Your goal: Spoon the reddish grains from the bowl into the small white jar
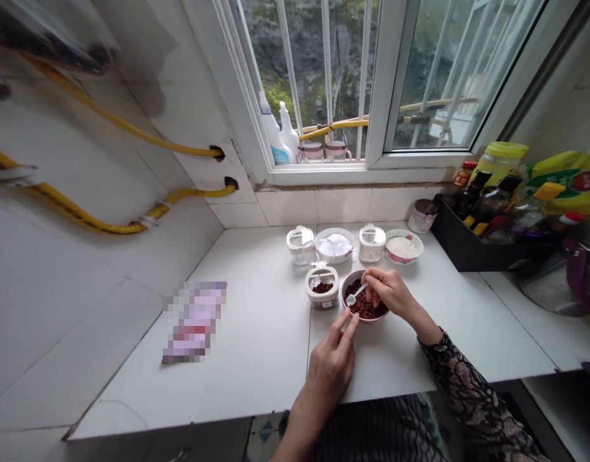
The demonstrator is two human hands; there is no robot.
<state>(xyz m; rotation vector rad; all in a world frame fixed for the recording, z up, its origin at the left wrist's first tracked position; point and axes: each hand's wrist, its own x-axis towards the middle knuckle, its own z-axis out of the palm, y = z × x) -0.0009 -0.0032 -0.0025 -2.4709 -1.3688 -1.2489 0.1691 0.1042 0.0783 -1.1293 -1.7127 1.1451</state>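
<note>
My right hand [384, 290] grips a small white spoon [356, 294], its scoop low over the dark red dried pieces in a bowl [367, 320]. At the bowl's near left rim, my left hand [331, 359] touches with two extended fingers and holds nothing. Just left of the bowl stands an open lidded seasoning jar [322, 296] with similar dark red pieces inside. Behind are two more small jars, one on the left [301, 247] and one on the right [371, 244], beside a bowl of white contents [334, 245] and a flowered bowl of pale powder [403, 248].
A black box [461, 247] of bottles stands at the right, near a glass pot with a purple handle [581, 276]. A blurred purple packet [196, 324] lies at the left. A round container [422, 216] stands by the wall under the barred window.
</note>
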